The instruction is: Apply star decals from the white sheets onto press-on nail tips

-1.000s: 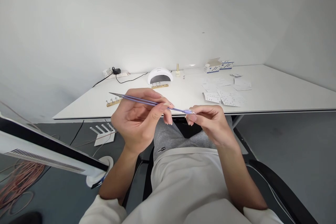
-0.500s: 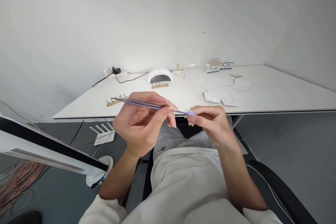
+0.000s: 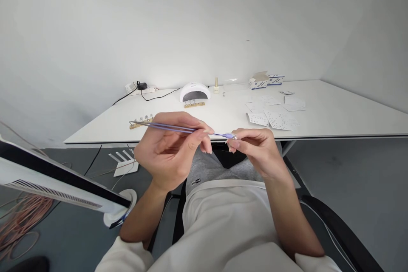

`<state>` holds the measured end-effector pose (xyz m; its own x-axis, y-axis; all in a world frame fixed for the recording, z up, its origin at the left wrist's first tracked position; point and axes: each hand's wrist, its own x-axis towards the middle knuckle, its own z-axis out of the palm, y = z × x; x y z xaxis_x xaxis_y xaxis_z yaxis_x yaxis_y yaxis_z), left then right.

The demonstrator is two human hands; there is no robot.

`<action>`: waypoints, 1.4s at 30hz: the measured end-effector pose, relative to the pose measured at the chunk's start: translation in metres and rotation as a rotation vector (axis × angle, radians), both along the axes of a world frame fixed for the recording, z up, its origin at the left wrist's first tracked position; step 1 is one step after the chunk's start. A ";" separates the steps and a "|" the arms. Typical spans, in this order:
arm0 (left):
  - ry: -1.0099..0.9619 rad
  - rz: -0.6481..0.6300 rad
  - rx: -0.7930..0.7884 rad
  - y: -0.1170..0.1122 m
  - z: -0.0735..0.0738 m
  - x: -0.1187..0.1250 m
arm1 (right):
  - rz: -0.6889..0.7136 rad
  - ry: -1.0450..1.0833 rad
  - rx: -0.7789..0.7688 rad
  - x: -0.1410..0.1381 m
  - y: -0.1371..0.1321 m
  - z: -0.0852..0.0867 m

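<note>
My left hand [image 3: 168, 153] is closed around a thin purple tool [image 3: 172, 127], gripped between thumb and fingers, its long end pointing left. The tool's tip [image 3: 230, 136] reaches my right hand [image 3: 255, 148]. That hand pinches something small and pale at the tip; I cannot make out what it is. Both hands hover over my lap, just in front of the white table's [image 3: 334, 119] near edge.
On the table: a white nail lamp [image 3: 194, 92], two wooden strips with small holders [image 3: 140, 123] [image 3: 194, 103], dotted white sheets [image 3: 274, 118], small boxes [image 3: 264, 80], a power strip with cable [image 3: 142, 88]. A white fan-like device [image 3: 57, 182] and cables lie on the left floor.
The tool's long end has dipped lower and flatter. Both hands stayed nearly in place, with the tip still at my right fingers.
</note>
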<state>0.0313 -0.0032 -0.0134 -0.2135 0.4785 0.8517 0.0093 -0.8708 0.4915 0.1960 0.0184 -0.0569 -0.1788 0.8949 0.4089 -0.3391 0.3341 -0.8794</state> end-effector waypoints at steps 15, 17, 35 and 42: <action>0.045 0.058 0.012 -0.003 0.003 0.000 | -0.034 -0.034 0.014 0.000 0.001 0.001; 0.057 0.052 0.024 -0.003 0.002 0.000 | -0.031 -0.033 0.014 0.000 0.001 0.000; -0.058 0.120 0.090 -0.003 0.012 -0.007 | -0.209 -0.061 -0.017 0.000 0.017 -0.008; -0.080 0.190 0.168 0.006 0.019 -0.015 | -0.299 -0.308 -0.036 0.013 0.073 -0.044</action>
